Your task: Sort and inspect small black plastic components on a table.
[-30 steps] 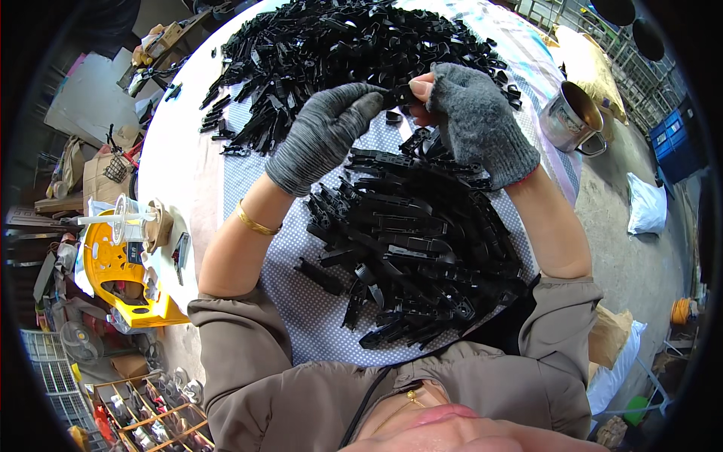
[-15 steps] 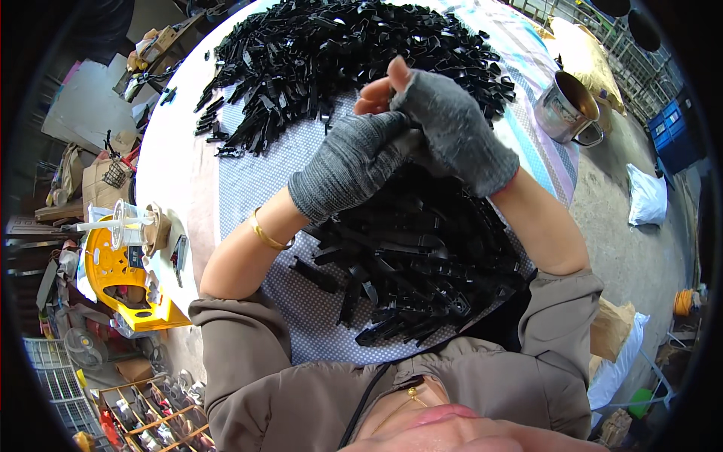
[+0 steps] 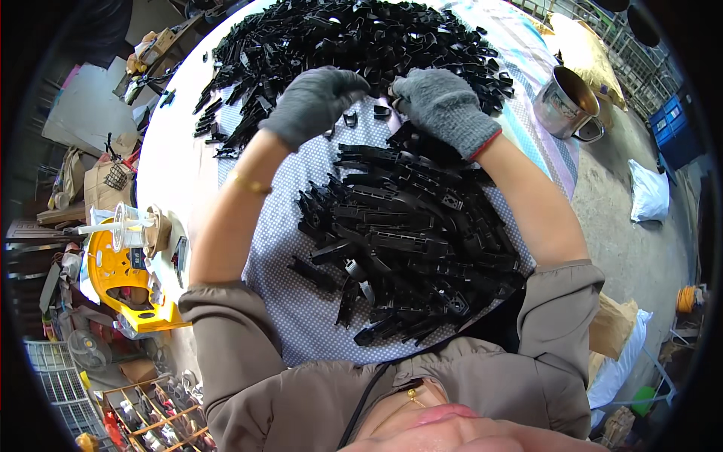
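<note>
My left hand (image 3: 316, 105), in a grey fingerless glove, is over the near edge of a far heap of small black plastic parts (image 3: 316, 45). It is blurred, its fingers bent toward the right and hard to make out. Beside it, a little apart, my right hand (image 3: 444, 107) in a matching glove has its fingers curled together at the heap's edge. Whatever it grips is hidden by the fingers and the dark parts. Nearer to me lies a second pile of longer black plastic parts (image 3: 399, 241). A few loose small pieces (image 3: 382, 112) lie between the two piles.
A round table with a patterned cloth (image 3: 279, 331) carries both piles. A metal mug (image 3: 561, 105) stands at the right edge. On the left are a yellow plastic stool (image 3: 113, 279), a clear cup (image 3: 128, 226) and a dark tool (image 3: 181, 252). A white bag (image 3: 648, 192) lies on the floor.
My hands were together above the near pile and are now apart. Both have moved farther out to the heap's edge, the left one also leftward.
</note>
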`<state>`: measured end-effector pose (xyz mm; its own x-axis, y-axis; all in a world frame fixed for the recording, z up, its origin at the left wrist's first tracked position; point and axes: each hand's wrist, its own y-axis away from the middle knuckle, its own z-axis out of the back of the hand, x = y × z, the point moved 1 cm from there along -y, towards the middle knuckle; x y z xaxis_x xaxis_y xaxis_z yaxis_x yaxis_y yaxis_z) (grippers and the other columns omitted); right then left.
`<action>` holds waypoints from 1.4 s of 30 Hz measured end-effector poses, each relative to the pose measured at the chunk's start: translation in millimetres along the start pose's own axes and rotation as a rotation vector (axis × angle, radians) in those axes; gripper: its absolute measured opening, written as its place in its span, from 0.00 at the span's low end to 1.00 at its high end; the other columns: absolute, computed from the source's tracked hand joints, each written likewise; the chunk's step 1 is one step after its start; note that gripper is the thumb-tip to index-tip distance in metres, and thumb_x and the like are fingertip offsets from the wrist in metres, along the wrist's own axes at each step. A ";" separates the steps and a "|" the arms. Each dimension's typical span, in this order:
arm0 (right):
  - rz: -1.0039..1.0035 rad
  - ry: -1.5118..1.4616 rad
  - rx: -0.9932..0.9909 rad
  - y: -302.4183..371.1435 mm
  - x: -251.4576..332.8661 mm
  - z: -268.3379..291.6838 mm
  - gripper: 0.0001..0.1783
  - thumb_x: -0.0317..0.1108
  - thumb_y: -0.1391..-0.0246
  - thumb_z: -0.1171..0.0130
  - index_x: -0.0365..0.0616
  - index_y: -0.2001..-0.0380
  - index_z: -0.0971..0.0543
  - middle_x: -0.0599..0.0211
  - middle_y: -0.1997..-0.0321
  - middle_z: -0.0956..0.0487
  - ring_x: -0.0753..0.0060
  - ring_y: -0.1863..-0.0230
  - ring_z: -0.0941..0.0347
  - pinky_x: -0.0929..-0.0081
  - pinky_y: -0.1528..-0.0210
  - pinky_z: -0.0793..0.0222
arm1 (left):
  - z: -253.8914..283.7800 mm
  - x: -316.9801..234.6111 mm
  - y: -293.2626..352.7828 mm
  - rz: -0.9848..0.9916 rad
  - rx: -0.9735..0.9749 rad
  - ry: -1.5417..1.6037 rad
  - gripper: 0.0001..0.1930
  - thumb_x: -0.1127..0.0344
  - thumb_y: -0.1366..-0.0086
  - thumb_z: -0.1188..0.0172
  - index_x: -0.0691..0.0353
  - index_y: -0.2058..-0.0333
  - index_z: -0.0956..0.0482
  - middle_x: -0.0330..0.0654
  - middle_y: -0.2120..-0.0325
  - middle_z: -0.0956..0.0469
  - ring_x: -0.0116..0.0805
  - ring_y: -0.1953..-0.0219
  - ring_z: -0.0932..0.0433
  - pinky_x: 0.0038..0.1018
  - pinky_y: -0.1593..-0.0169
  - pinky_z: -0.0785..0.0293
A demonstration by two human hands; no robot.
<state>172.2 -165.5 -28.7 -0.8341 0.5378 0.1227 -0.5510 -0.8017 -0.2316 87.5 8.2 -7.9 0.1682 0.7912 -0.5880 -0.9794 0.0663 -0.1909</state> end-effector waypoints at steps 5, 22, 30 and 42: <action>0.040 0.104 0.026 1.6 4.4 -2.3 0.14 0.39 0.54 0.47 0.47 0.63 0.24 0.60 0.63 0.27 0.59 0.60 0.28 0.63 0.59 0.30 | -23.6 6.9 -31.5 -0.022 -0.012 -0.854 0.12 0.60 0.43 0.45 0.49 0.60 0.24 0.43 0.64 0.29 0.40 0.58 0.29 0.33 0.57 0.27; 0.085 0.080 0.049 -4.3 6.0 -0.2 0.13 0.39 0.51 0.48 0.45 0.65 0.23 0.58 0.63 0.25 0.57 0.58 0.27 0.63 0.58 0.29 | 4.1 46.9 -1.4 0.085 -0.225 0.296 0.13 0.61 0.40 0.45 0.63 0.61 0.25 0.41 0.68 0.22 0.32 0.65 0.24 0.23 0.57 0.30; -0.004 0.073 0.051 -1.4 0.7 -1.6 0.10 0.35 0.54 0.47 0.43 0.68 0.24 0.58 0.68 0.25 0.58 0.63 0.27 0.65 0.59 0.31 | 2.4 13.2 24.2 0.088 0.071 1.104 0.15 0.62 0.39 0.46 0.64 0.56 0.29 0.37 0.73 0.25 0.24 0.70 0.27 0.19 0.66 0.30; 0.147 -0.624 0.125 0.3 -40.5 -10.0 0.12 0.23 0.55 0.47 0.41 0.64 0.24 0.60 0.63 0.24 0.63 0.61 0.26 0.76 0.57 0.28 | -11.0 -11.6 28.8 0.198 0.159 0.759 0.16 0.62 0.40 0.44 0.63 0.55 0.28 0.34 0.75 0.24 0.15 0.83 0.33 0.13 0.79 0.35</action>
<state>206.0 -184.9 -43.4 -0.7387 0.1980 0.6444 -0.3977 -0.8998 -0.1794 58.5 -5.8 -15.2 -0.0360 0.1718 -0.9845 -0.9936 0.0995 0.0537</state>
